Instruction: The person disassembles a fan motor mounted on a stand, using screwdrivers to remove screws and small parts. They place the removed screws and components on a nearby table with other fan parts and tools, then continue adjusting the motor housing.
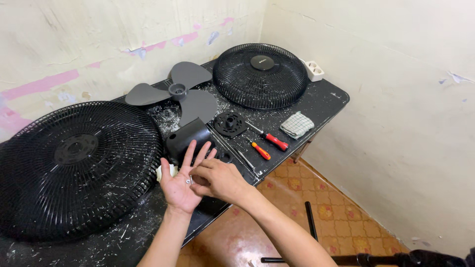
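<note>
Screws (pixel 189 181), small and silvery, lie in the upturned palm of the left hand (pixel 180 185), which is spread flat with fingers pointing away. Its neighbour, the right hand (pixel 217 179), comes in from the right, fingertips pinched down onto them. Just beyond the fingertips sits a black motor housing (pixel 188 140); left of the hands a large fan grille (pixel 74 168), farther off a grey fan blade (pixel 178 94), all on a black table (pixel 326 101) in a room corner.

No packages, signs or screens show here; the only label-like mark is a small pale badge on the round black hub (pixel 261 62) of the far fan grille (pixel 261 75).
</note>
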